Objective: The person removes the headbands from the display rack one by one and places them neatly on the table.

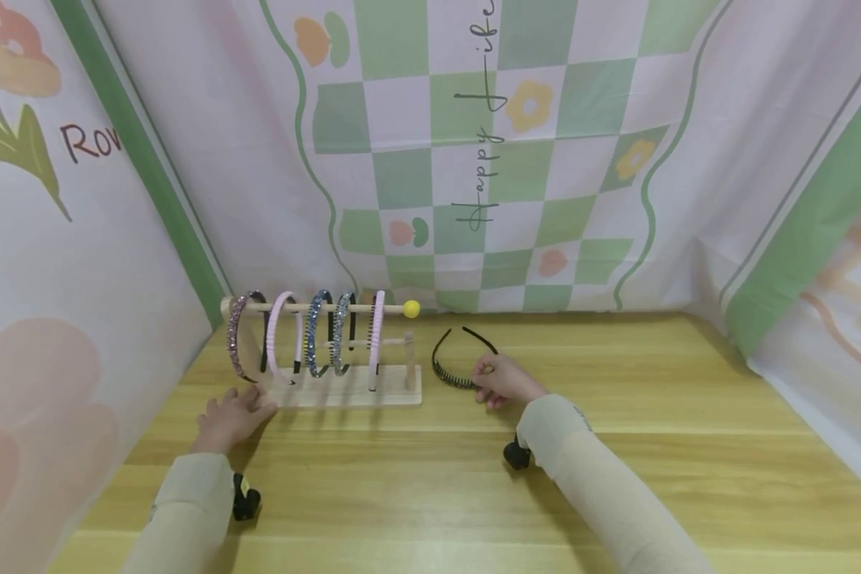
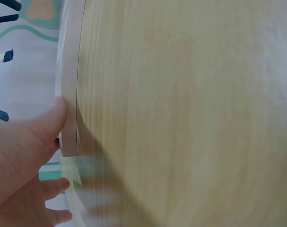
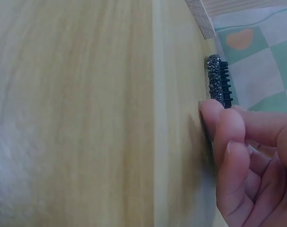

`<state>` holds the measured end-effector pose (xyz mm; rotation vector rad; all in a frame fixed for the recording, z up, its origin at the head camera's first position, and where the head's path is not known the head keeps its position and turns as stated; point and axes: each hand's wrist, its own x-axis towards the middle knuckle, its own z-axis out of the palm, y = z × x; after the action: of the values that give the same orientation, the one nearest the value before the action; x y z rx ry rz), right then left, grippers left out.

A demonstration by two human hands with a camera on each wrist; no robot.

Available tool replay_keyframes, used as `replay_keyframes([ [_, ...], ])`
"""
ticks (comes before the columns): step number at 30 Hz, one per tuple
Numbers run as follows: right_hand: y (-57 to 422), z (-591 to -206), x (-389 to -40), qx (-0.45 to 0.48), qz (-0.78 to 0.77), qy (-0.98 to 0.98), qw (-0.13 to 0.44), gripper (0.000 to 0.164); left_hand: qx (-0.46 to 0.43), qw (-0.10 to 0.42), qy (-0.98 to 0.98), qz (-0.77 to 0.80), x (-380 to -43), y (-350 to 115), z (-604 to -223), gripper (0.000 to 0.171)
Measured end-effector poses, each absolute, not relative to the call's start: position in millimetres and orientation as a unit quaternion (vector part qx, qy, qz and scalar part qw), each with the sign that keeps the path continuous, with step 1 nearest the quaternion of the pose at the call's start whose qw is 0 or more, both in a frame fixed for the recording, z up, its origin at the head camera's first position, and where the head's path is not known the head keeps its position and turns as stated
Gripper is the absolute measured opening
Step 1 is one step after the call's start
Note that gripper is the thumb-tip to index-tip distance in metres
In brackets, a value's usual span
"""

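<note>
My right hand (image 1: 504, 381) pinches a dark headband (image 1: 454, 381) at the right end of its curved top, between thumb and fingertips. The band lies low at the tabletop, with its two thin black ends pointing to the back. In the right wrist view its glittery dark face and comb teeth (image 3: 226, 84) show beyond the fingertips. My left hand (image 1: 231, 418) holds the left front corner of the wooden headband stand (image 1: 344, 387). Its thumb (image 2: 53, 116) lies against the base's edge, and the other fingers spread past the end.
On the stand's rod hang several headbands: a pink glittery one (image 1: 233, 339), a plain pink one (image 1: 273, 335), a blue one (image 1: 312, 335), a silvery one (image 1: 339, 335) and a ridged pink one (image 1: 376, 343). A yellow ball (image 1: 411, 308) caps the rod. Patterned curtains (image 1: 488, 159) border the wooden table (image 1: 416, 486).
</note>
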<state>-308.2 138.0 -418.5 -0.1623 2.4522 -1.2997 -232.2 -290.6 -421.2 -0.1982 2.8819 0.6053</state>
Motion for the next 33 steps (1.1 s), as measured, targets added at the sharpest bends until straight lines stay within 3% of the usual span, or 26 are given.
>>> replay_keyframes([
  [10, 143.0, -418.6, -313.7, -0.076, -0.480, 0.855, 0.183, 0.018, -0.070, 0.095, 0.970, 0.211, -231.2, -289.7, -420.3, 0.079],
  [18, 147.3, -408.4, -323.2, -0.094, -0.510, 0.843, 0.139, 0.034, -0.068, 0.095, 0.970, 0.211, -229.4, -288.0, -418.7, 0.078],
  [33, 130.0, -341.6, -331.9, -0.117, -0.507, 0.849, 0.095, 0.042, -0.078, 0.099, 0.968, 0.215, -231.8, -289.7, -420.5, 0.079],
])
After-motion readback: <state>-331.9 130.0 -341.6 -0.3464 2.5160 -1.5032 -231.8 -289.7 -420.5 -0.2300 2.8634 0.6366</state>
